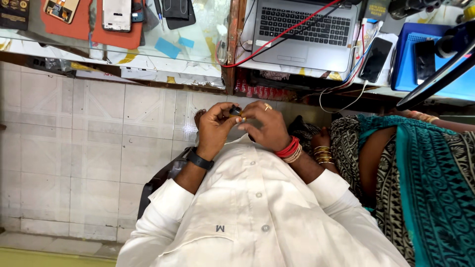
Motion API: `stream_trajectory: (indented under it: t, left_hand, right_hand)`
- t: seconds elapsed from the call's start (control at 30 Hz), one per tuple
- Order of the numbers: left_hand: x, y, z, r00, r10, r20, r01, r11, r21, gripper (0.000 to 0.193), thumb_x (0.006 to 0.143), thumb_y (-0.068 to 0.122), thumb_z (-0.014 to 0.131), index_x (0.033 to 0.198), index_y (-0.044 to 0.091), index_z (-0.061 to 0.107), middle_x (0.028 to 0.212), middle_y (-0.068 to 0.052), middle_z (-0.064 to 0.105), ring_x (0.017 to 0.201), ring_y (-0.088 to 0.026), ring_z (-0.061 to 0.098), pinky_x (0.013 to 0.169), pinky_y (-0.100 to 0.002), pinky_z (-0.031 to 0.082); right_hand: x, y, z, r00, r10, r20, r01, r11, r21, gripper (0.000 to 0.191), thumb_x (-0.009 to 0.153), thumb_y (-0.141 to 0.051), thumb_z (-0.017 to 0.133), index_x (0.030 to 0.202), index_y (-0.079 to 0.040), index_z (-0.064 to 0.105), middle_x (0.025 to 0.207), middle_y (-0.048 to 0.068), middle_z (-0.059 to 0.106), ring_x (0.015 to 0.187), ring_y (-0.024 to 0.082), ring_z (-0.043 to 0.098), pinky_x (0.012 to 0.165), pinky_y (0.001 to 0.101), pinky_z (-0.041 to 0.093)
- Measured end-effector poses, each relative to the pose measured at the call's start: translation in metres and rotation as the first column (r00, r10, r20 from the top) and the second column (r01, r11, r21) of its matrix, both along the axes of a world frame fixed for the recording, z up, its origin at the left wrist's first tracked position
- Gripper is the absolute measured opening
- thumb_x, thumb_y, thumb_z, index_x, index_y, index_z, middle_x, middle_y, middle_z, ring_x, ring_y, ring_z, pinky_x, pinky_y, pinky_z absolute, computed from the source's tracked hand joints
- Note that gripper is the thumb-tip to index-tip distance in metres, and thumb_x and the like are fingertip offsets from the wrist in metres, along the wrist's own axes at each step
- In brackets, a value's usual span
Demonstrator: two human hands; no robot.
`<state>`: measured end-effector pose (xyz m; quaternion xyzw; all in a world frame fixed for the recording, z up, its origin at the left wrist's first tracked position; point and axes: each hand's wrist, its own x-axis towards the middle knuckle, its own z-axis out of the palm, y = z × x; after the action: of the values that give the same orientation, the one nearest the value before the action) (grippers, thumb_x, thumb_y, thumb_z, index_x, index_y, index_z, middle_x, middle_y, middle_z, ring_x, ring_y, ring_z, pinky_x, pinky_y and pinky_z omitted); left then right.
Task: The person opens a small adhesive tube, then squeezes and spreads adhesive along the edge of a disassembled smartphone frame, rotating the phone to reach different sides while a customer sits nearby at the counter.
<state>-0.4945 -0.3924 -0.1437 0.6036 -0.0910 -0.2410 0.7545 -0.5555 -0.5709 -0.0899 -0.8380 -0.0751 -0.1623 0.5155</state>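
Note:
A small dark object [235,111] is pinched between the fingertips of both hands, just above my white shirt. My left hand [214,129] wears a black watch on its wrist and grips the object from the left. My right hand [266,126], with a ring and red bangles at the wrist, holds it from the right. What the object is cannot be made out; most of it is hidden by my fingers.
A glass counter [198,44] ahead holds an orange mat [118,37] with opened phones. A laptop [307,34] with a red cable, a black phone [376,59] and a blue tray [410,54] stand further right. Another person's arm with gold bangles [324,154] rests close beside my right arm.

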Motion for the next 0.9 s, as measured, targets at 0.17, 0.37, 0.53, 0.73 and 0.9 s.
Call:
stream_trajectory:
  t: [0.17, 0.37, 0.53, 0.73, 0.9]
  left_hand:
    - [-0.001, 0.001, 0.005, 1.000, 0.006, -0.016, -0.005, 0.998, 0.059, 0.037, 0.090, -0.011, 0.068, 0.125, 0.000, 0.063, 0.108, -0.006, 0.072, 0.095, -0.011, 0.068, 0.082, -0.026, 0.060]
    - [-0.011, 0.023, 0.015, 0.989, -0.006, -0.144, 0.008, 1.000, 0.009, 0.037, 0.087, -0.011, 0.058, 0.121, 0.002, 0.062, 0.101, -0.002, 0.067, 0.086, -0.008, 0.065, 0.069, -0.024, 0.057]
    - [-0.016, 0.057, 0.019, 0.980, 0.110, -0.166, -0.090, 0.988, 0.123, 0.019, 0.088, -0.006, 0.071, 0.101, 0.004, 0.061, 0.085, 0.001, 0.062, 0.071, -0.004, 0.053, 0.058, -0.020, 0.043]
    - [-0.010, 0.083, 0.015, 0.980, 0.177, -0.087, -0.156, 0.965, 0.209, 0.018, 0.087, -0.002, 0.078, 0.089, 0.005, 0.062, 0.079, 0.004, 0.059, 0.068, -0.003, 0.050, 0.060, -0.019, 0.042]
    - [0.013, 0.082, 0.016, 0.990, 0.085, 0.117, -0.112, 0.963, 0.245, 0.011, 0.089, 0.001, 0.077, 0.089, 0.002, 0.066, 0.082, 0.003, 0.064, 0.073, -0.003, 0.055, 0.064, -0.020, 0.045]
  right_hand:
    - [0.041, -0.020, -0.040, 0.909, -0.179, -0.377, 0.332, 0.858, 0.391, 0.020, 0.095, -0.005, 0.074, 0.113, -0.002, 0.067, 0.098, 0.005, 0.072, 0.088, 0.009, 0.067, 0.075, 0.0273, 0.056]
    - [0.121, -0.038, -0.061, 0.896, -0.344, -0.281, 0.378, 0.923, 0.075, 0.028, 0.090, 0.001, 0.074, 0.117, 0.000, 0.067, 0.110, 0.013, 0.072, 0.092, 0.020, 0.072, 0.081, 0.0332, 0.058]
    - [0.170, -0.027, -0.054, 0.976, -0.212, -0.045, 0.211, 0.977, -0.027, 0.039, 0.086, 0.003, 0.073, 0.125, 0.001, 0.067, 0.121, 0.017, 0.070, 0.104, 0.028, 0.071, 0.087, 0.0373, 0.057]
    - [0.192, -0.014, -0.063, 0.919, -0.254, -0.302, 0.306, 0.942, 0.139, 0.009, 0.096, -0.007, 0.071, 0.098, 0.001, 0.073, 0.090, 0.010, 0.076, 0.083, 0.021, 0.073, 0.073, 0.0312, 0.057]
    - [0.157, -0.008, -0.066, 0.879, -0.005, -0.477, 0.349, 0.690, 0.634, 0.016, 0.095, -0.009, 0.064, 0.099, 0.001, 0.075, 0.092, 0.008, 0.079, 0.082, 0.016, 0.073, 0.068, 0.0273, 0.054]
